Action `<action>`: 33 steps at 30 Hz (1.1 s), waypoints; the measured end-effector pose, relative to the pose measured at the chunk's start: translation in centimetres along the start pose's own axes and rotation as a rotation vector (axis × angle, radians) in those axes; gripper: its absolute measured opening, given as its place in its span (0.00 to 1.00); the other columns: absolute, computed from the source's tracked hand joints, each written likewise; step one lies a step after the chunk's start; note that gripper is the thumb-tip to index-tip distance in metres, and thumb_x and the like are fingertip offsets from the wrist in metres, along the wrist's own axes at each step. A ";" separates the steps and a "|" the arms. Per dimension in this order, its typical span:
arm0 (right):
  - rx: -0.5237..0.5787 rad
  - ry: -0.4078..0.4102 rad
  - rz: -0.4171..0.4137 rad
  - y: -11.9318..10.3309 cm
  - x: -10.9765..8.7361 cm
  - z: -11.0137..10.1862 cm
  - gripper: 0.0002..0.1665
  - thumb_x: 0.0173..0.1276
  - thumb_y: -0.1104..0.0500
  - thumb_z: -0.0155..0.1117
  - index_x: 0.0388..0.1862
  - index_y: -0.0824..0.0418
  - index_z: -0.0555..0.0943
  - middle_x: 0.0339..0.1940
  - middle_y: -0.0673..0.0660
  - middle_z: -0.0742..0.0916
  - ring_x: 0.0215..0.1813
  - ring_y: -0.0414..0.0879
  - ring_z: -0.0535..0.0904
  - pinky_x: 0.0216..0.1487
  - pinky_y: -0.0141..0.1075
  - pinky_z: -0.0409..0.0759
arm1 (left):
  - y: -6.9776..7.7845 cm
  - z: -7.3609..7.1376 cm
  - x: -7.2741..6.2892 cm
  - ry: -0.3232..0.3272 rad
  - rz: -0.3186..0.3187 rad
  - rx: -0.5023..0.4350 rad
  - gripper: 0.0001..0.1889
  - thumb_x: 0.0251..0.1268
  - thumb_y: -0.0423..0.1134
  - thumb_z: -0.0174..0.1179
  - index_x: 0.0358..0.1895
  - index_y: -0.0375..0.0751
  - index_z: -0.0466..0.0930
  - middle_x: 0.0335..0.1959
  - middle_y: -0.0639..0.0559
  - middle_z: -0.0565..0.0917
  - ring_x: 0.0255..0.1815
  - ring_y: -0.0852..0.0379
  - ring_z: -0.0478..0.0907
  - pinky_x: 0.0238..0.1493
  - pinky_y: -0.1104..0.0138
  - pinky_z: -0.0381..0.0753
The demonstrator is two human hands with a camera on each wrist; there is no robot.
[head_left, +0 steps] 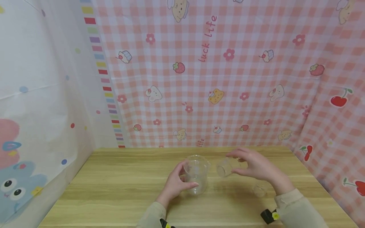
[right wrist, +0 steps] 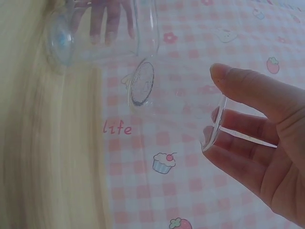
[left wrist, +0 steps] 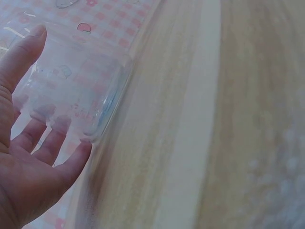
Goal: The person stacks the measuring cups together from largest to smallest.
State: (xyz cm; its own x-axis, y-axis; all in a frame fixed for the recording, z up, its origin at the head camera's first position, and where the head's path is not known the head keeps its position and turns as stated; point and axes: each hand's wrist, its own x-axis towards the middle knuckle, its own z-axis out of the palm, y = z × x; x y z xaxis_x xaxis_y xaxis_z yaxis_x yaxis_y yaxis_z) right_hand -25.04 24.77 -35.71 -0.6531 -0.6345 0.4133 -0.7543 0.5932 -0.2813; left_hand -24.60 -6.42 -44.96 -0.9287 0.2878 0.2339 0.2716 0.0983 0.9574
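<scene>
A clear beaker (head_left: 199, 177) with a small spout on its rim stands upright near the middle of the table. My left hand (head_left: 175, 182) grips it from the left, thumb across the front and fingers behind; the left wrist view shows those fingers curled against the clear wall (left wrist: 81, 90). To the right, my right hand (head_left: 258, 164) pinches a smaller clear cup (head_left: 223, 167) by its rim. This cup is held above the table, tilted, with its base towards the beaker. In the right wrist view the small cup (right wrist: 176, 105) looks see-through, with no contents visible.
Another small clear cup (head_left: 259, 190) sits on the wooden table (head_left: 114, 190), under and beside my right wrist. A pink checked cloth (head_left: 199, 79) hangs along the back and right edges, and a white printed cloth (head_left: 42, 95) hangs on the left.
</scene>
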 end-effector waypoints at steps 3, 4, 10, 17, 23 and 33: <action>-0.022 0.012 -0.015 0.0 0.3 -0.2 0.30 0.56 0.61 0.79 0.58 0.59 0.80 0.53 0.55 0.84 0.49 0.49 0.82 0.43 0.37 0.85 | 0.1 0.0 -0.1 0.003 0.007 -0.001 0.45 0.46 0.30 0.78 0.70 0.34 0.64 0.59 0.33 0.75 0.60 0.34 0.73 0.57 0.47 0.78; -0.032 0.015 -0.018 -0.1 0.4 -0.2 0.30 0.55 0.60 0.79 0.58 0.59 0.80 0.53 0.55 0.84 0.48 0.48 0.82 0.43 0.37 0.85 | 0.1 0.0 0.0 0.003 0.009 -0.003 0.45 0.46 0.29 0.78 0.70 0.34 0.64 0.59 0.33 0.75 0.60 0.34 0.73 0.57 0.47 0.78; -0.066 0.017 -0.008 -0.5 0.9 -0.8 0.31 0.55 0.58 0.79 0.59 0.60 0.81 0.53 0.55 0.84 0.46 0.47 0.82 0.43 0.39 0.85 | -0.1 0.0 0.1 0.008 0.015 -0.004 0.44 0.45 0.28 0.78 0.69 0.33 0.65 0.59 0.33 0.75 0.60 0.35 0.73 0.57 0.47 0.78; -0.082 0.034 -0.021 -0.9 1.5 -1.2 0.31 0.54 0.57 0.80 0.58 0.58 0.81 0.54 0.55 0.84 0.44 0.47 0.83 0.43 0.39 0.85 | -0.1 0.0 0.1 0.018 0.008 0.008 0.44 0.45 0.28 0.78 0.69 0.33 0.65 0.59 0.33 0.75 0.60 0.34 0.73 0.57 0.47 0.78; -0.070 0.035 -0.045 -1.3 2.1 -1.4 0.31 0.55 0.59 0.79 0.59 0.58 0.81 0.54 0.55 0.84 0.44 0.49 0.83 0.43 0.40 0.84 | -0.1 0.1 0.1 0.017 0.011 0.006 0.44 0.45 0.28 0.77 0.69 0.34 0.65 0.58 0.34 0.76 0.60 0.35 0.73 0.58 0.48 0.78; -0.083 0.009 -0.039 -2.4 3.4 -1.7 0.31 0.56 0.57 0.79 0.60 0.56 0.81 0.55 0.54 0.83 0.46 0.48 0.83 0.44 0.40 0.84 | 0.1 0.0 0.0 0.006 0.004 -0.004 0.45 0.45 0.28 0.78 0.70 0.34 0.65 0.59 0.32 0.75 0.60 0.33 0.73 0.57 0.47 0.78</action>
State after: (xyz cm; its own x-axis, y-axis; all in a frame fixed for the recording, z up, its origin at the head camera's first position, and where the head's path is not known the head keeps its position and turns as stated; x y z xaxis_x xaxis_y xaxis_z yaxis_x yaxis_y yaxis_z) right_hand -25.33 22.07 -32.21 -0.6226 -0.6535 0.4304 -0.7706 0.6077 -0.1920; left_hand -24.55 -6.39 -44.89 -0.9291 0.2829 0.2382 0.2739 0.0938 0.9572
